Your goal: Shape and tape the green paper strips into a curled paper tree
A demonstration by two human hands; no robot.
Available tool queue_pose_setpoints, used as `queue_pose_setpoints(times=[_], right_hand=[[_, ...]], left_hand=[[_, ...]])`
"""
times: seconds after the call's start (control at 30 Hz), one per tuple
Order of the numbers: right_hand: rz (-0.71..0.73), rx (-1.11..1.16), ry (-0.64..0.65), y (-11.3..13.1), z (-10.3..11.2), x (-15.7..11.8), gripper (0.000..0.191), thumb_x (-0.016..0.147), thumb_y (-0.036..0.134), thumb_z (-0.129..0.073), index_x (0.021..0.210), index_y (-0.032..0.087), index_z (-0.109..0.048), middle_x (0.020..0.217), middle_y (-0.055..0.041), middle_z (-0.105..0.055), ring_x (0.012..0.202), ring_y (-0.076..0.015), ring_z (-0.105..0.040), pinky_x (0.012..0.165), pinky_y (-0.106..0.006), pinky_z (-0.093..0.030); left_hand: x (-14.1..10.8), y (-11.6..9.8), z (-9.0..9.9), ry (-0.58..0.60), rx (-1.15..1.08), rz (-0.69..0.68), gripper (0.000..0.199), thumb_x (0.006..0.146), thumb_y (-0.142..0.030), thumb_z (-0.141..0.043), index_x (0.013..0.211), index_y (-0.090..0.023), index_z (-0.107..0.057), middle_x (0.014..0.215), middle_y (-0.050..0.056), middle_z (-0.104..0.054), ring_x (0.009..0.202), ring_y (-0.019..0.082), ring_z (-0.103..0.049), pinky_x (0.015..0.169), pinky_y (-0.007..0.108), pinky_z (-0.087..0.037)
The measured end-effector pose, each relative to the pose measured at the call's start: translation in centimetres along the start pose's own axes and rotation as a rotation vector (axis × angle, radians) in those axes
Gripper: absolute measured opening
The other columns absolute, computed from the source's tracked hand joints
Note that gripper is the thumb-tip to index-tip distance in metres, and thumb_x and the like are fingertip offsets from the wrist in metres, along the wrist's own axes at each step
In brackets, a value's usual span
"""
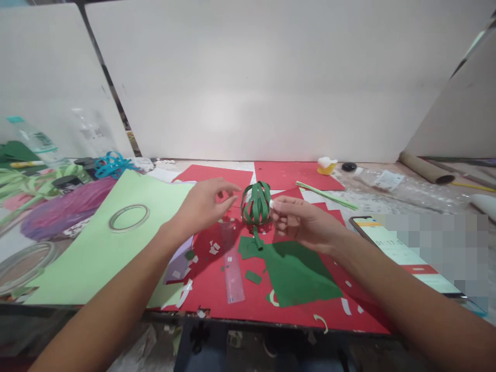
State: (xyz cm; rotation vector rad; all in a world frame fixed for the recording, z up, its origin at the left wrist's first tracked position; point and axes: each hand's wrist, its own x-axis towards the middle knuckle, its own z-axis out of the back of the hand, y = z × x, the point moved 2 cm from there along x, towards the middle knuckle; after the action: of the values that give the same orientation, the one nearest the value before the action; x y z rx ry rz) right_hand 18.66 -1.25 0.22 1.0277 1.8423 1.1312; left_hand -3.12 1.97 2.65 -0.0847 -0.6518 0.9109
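Observation:
A green paper-strip ball (256, 205) stands at the middle of the table, with a rolled green paper stem (258, 239) pointing toward me. My left hand (209, 201) hovers to its left, fingers apart and holding nothing. On the other side, my right hand (296, 219) pinches a small white piece (272, 204) between thumb and forefinger, close by the ball. Whether that piece is paper or tape I cannot tell. Beneath lie red paper sheets (209, 289), a green paper sheet (300, 274) and a clear ruler (233, 279).
On the left, a tape roll (129, 218) rests on light green paper (96, 258). A phone (406, 258) lies at right. Farther back are light green strips (327, 195), a yellow cup (326, 166) and a cardboard tube (426, 168). White boards (248, 77) stand behind. Paper scraps are scattered about.

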Motion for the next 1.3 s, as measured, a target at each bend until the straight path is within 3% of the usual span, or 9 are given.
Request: queue_pose_setpoints(times=[0.13, 0.23, 0.33, 0.47, 0.63, 0.77, 0.83, 1.07, 1.3], right_hand=[[0.086, 0.048, -0.076, 0.4, 0.2, 0.2, 0.02, 0.071, 0.031, -0.078, 0.071, 0.019, -0.062, 0.063, 0.0039, -0.051, 0.056, -0.0086, -0.043, 0.054, -0.024, -0.038], [0.119, 0.068, -0.098, 0.6, 0.2, 0.2, 0.022, 0.071, 0.031, -0.077, 0.069, 0.019, -0.059, 0.059, 0.0055, -0.047, 0.055, -0.0083, -0.042, 0.055, -0.025, -0.037], [0.139, 0.088, -0.111, 0.6, 0.3, 0.3, 0.025, 0.07, 0.032, -0.078, 0.068, 0.019, -0.057, 0.057, 0.0067, -0.046, 0.053, -0.0077, -0.04, 0.054, -0.025, -0.036], [0.14, 0.086, -0.106, 0.7, 0.4, 0.4, 0.026, 0.07, 0.032, -0.078, 0.068, 0.018, -0.056, 0.057, 0.0065, -0.046, 0.053, -0.0076, -0.039, 0.053, -0.024, -0.036], [0.145, 0.063, -0.106, 0.8, 0.4, 0.3, 0.026, 0.07, 0.032, -0.077, 0.066, 0.019, -0.055, 0.055, 0.0063, -0.045, 0.052, -0.0077, -0.039, 0.053, -0.024, -0.037], [0.185, 0.048, -0.123, 1.0, 0.6, 0.3, 0.023, 0.07, 0.03, -0.077, 0.068, 0.018, -0.057, 0.057, 0.0057, -0.047, 0.053, -0.0075, -0.041, 0.052, -0.023, -0.037], [0.229, 0.02, -0.128, 1.2, 0.5, 0.2, 0.022, 0.071, 0.031, -0.076, 0.068, 0.019, -0.058, 0.058, 0.0054, -0.048, 0.052, -0.0075, -0.042, 0.052, -0.023, -0.037], [0.433, -0.237, -0.044, 2.0, -0.6, -1.4, 0.018, 0.079, 0.031, -0.07, 0.068, 0.021, -0.061, 0.056, 0.0043, -0.054, 0.054, -0.0097, -0.05, 0.057, -0.025, -0.042], [0.592, -0.49, -0.034, 1.6, -1.5, -2.1, 0.007, 0.084, 0.028, -0.067, 0.079, 0.023, -0.064, 0.07, 0.0018, -0.061, 0.062, -0.0105, -0.056, 0.058, -0.026, -0.047]], left_hand=[[-0.1, 2.0, -0.4, 0.331, 0.078, 0.151, 0.027, 0.082, -0.038, -0.053, 0.083, -0.021, -0.074, 0.08, 0.005, -0.073, 0.065, 0.018, -0.062, 0.055, 0.026, -0.039], [-0.6, 0.6, -1.5, 0.48, 0.02, 0.145, 0.04, 0.08, -0.049, -0.052, 0.058, -0.02, -0.068, 0.05, 0.002, -0.06, 0.045, 0.014, -0.051, 0.046, 0.025, -0.031], [-1.2, -2.1, -3.0, 0.408, 0.096, 0.189, 0.056, 0.075, -0.065, -0.053, 0.042, -0.02, -0.052, 0.035, -0.001, -0.041, 0.033, 0.012, -0.036, 0.041, 0.026, -0.023], [-1.8, -4.3, -4.9, 0.347, 0.203, 0.21, 0.051, 0.077, -0.062, -0.051, 0.049, -0.02, -0.058, 0.046, 0.005, -0.055, 0.042, 0.019, -0.049, 0.045, 0.028, -0.028], [-1.9, -3.4, -4.7, 0.433, 0.142, 0.223, 0.026, 0.075, -0.042, -0.057, 0.063, -0.022, -0.068, 0.057, 0.005, -0.064, 0.052, 0.021, -0.058, 0.049, 0.028, -0.033], [-1.6, -2.9, -3.4, 0.536, -0.06, 0.041, 0.019, 0.076, -0.034, -0.058, 0.071, -0.021, -0.071, 0.062, 0.002, -0.066, 0.053, 0.016, -0.057, 0.05, 0.026, -0.037], [-1.4, -3.0, -2.7, 0.494, -0.15, -0.057, 0.017, 0.078, -0.032, -0.058, 0.078, -0.021, -0.071, 0.069, 0.001, -0.069, 0.059, 0.015, -0.059, 0.055, 0.025, -0.04], [-1.7, -3.3, -2.2, 0.124, -0.298, -0.23, 0.015, 0.08, -0.021, -0.059, 0.092, -0.019, -0.066, 0.087, 0.002, -0.073, 0.076, 0.014, -0.065, 0.072, 0.027, -0.051], [-1.8, -3.2, -2.0, -0.131, -0.281, -0.335, 0.017, 0.078, -0.014, -0.059, 0.093, -0.018, -0.065, 0.084, 0.003, -0.072, 0.073, 0.014, -0.065, 0.066, 0.027, -0.053]])
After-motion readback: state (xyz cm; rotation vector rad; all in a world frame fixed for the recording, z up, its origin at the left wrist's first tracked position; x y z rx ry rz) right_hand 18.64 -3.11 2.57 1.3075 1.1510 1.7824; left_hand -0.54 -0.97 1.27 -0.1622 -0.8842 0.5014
